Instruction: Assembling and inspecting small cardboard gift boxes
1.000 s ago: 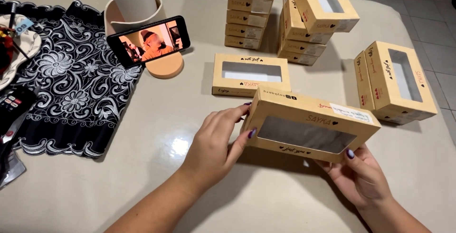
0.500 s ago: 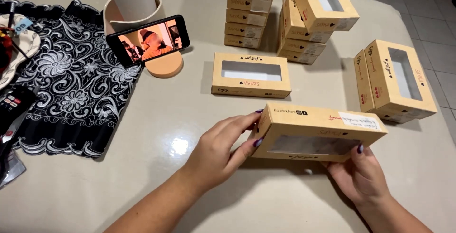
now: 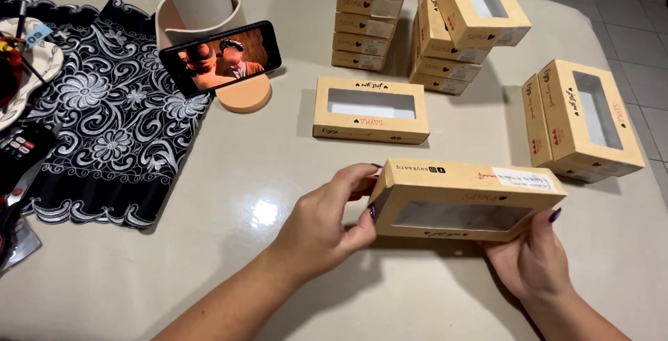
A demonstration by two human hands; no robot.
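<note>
A flat brown cardboard box [image 3: 465, 198] with a clear window hangs just above the table in front of me, its window face tilted toward me. My left hand [image 3: 327, 219] grips its left end, thumb and fingers wrapped around the short side. At the right end my right hand [image 3: 532, 257] holds the lower corner from below. A small white label sits on the box's top edge near the right.
A matching windowed box [image 3: 370, 109] lies flat behind it. Two stacks of such boxes [image 3: 372, 14] [image 3: 459, 28] stand at the back, and two more boxes [image 3: 584, 122] lean at the right. A phone [image 3: 220, 56] rests on a round stand, beside a black patterned cloth [image 3: 104, 125].
The box has turned in my hands so its window face tips more toward me and its top edge now shows. Both hands kept their hold on its ends.
</note>
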